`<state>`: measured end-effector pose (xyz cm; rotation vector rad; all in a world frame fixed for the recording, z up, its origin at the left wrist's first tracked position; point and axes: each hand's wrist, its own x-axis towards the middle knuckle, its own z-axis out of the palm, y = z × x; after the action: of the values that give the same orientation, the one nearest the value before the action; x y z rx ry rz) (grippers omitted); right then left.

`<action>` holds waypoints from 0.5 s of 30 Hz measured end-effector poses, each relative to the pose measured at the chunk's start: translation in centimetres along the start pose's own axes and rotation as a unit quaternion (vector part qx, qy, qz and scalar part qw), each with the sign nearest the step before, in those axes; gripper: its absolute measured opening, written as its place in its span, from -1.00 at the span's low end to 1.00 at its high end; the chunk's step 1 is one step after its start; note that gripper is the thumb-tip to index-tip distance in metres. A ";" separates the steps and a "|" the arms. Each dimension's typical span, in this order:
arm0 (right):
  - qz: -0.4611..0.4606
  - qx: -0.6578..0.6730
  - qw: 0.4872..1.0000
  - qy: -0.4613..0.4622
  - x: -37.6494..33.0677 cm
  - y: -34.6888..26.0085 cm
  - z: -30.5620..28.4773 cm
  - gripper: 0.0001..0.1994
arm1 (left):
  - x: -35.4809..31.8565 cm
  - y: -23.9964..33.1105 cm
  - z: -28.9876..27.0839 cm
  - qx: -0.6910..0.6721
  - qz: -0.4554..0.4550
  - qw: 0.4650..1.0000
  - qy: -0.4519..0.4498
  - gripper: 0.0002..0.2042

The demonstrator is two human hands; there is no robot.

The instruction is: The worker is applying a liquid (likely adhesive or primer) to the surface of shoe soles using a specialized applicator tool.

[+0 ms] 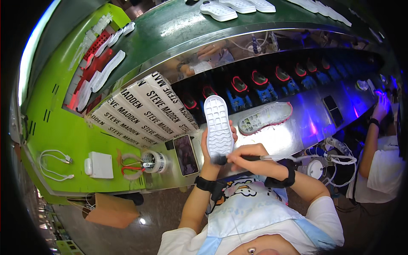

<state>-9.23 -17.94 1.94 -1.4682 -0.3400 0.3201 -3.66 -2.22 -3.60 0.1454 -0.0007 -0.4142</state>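
Observation:
My left hand [206, 148] is closed around the near end of a white shoe sole [217, 121], its blocky and wavy tread facing up. In my right hand [259, 158] a brush [251, 157] with a dark handle is gripped. Its black bristles meet the near end of the sole. On the metal bench [272, 138], just right of the sole, a grey shoe [265, 118] with pink edging lies on its side, bottom showing. A phone [186, 155] rests left of my left hand.
Dark shoes with red-lined openings [239, 83] line a shelf behind. White soles [219, 10] lie on the green belt [174, 32]. Printed white cartons [144, 110], a tape roll [156, 162] with red-handled scissors, and a charger [101, 165] stand left. A co-worker's hand [381, 104] is far right.

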 end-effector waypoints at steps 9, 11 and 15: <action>-0.028 -0.146 0.979 -0.137 0.4 -2.8 -3.1 -0.84 | 1.3 2.4 0.2 0.152 -0.087 0.982 -0.070 -0.38; -0.037 -0.110 0.989 -0.091 0.3 -4.0 -3.4 -0.85 | 1.9 2.3 1.6 0.149 -0.119 0.977 -0.093 -0.40; -0.210 -0.221 0.941 -0.144 0.4 -2.8 -3.4 -0.91 | 2.5 2.2 3.0 0.206 -0.233 0.950 -0.001 -0.56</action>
<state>-7.42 -21.04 4.54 -1.7374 -0.9995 0.1122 -0.52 -1.63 -0.40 0.5640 -0.0559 -0.8863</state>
